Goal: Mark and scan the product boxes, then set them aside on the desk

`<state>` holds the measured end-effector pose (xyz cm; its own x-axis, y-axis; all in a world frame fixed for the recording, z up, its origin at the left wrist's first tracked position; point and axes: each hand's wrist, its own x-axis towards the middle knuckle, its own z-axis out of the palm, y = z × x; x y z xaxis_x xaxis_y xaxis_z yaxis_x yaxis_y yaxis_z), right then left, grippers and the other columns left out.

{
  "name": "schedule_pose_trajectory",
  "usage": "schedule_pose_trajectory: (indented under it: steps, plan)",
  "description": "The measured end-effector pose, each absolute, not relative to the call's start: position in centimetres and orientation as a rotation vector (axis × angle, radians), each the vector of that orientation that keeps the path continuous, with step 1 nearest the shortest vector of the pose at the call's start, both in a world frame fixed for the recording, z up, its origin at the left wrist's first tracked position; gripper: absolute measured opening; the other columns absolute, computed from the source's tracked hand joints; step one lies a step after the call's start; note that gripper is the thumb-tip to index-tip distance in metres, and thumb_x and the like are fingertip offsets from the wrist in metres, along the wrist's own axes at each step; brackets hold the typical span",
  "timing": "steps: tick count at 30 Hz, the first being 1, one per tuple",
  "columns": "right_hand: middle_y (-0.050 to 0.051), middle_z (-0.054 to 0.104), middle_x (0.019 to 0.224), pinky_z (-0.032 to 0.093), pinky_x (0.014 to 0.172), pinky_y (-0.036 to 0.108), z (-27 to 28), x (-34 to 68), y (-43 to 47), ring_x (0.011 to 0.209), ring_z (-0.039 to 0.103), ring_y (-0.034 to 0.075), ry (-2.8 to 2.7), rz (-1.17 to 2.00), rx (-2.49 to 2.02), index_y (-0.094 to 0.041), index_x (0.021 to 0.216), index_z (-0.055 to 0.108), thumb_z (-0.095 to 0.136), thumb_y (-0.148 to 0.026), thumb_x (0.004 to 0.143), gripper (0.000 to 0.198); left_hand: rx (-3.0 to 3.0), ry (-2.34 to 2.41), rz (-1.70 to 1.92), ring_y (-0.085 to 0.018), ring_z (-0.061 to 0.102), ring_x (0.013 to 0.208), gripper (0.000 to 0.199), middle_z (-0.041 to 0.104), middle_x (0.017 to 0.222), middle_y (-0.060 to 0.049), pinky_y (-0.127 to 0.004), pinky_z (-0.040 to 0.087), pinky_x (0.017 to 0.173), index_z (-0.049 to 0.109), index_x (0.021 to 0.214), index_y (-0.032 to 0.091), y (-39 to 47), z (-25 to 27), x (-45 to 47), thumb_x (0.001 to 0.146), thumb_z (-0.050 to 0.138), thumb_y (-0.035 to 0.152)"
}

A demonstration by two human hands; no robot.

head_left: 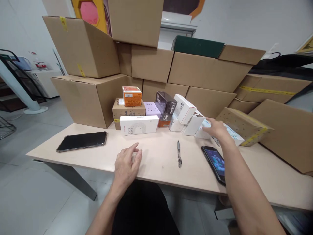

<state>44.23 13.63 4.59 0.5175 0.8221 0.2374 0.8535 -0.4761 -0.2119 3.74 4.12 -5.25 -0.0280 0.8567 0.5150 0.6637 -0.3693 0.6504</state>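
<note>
My left hand is over the front edge of the table, fingers apart and bent a little, holding nothing. To its upper right, my right hand reaches across to a small white box with a blue pattern; the thumb lies at its front face and the fingers go over its top, partly hiding it. Just left of that box is a plain white box. A dark pen lies between my hands. Under my right forearm, a phone with a lit screen is partly covered.
A white power bank box stands before a small brown carton topped by an orange box. Beside these are a lilac box and a dark box. A black phone lies left. Large cartons wall the back.
</note>
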Motion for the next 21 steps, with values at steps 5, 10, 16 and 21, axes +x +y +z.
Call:
schedule_pose_trajectory:
  steps: [5, 10, 16, 21]
  plan:
    - [0.015, 0.054, 0.128, 0.045, 0.093, 0.046, 1.4, 45.2, 14.8, 0.122, 0.053, 0.035, -1.502, -0.030, -2.443, -0.026, 0.130, 0.057, 0.074, -0.042, 0.065, 0.069, 2.049, 1.641, 1.325, -0.025, 0.064, 0.103, 0.036, 0.073, 0.103, -0.006, -0.043, 0.048, 0.094, 0.063, 0.123, 0.023, 4.0, -5.2, 3.8, 0.096, 0.049, 0.043]
    - [0.014, 0.051, 0.121, 0.043, 0.092, 0.047, 0.5, 45.4, 14.6, 0.118, 0.052, 0.034, -1.450, -0.039, -2.359, -0.024, 0.129, 0.057, 0.071, -0.046, 0.067, 0.068, 2.048, 1.657, 1.315, -0.026, 0.064, 0.102, 0.035, 0.073, 0.103, -0.006, -0.042, 0.049, 0.091, 0.064, 0.121, 0.024, 4.1, -5.1, 3.7, 0.095, 0.051, 0.043]
    - [0.021, 0.049, 0.116, 0.042, 0.089, 0.057, 2.8, 46.1, 11.3, 0.113, 0.051, 0.042, -1.223, -0.179, -2.271, -0.017, 0.119, 0.065, 0.062, -0.041, 0.074, 0.051, 2.069, 1.661, 1.298, -0.026, 0.065, 0.104, 0.031, 0.073, 0.103, -0.006, -0.042, 0.049, 0.092, 0.066, 0.118, 0.024, 4.2, -5.2, 3.7, 0.094, 0.053, 0.041]
    - [0.021, 0.051, 0.121, 0.037, 0.100, 0.064, 5.4, 42.6, 4.2, 0.122, 0.047, 0.044, -1.125, -0.657, -1.896, -0.020, 0.117, 0.069, 0.063, -0.039, 0.075, 0.046, 2.067, 1.669, 1.295, -0.027, 0.064, 0.105, 0.032, 0.073, 0.103, -0.006, -0.045, 0.048, 0.094, 0.067, 0.117, 0.024, 4.2, -5.3, 3.9, 0.094, 0.054, 0.040]
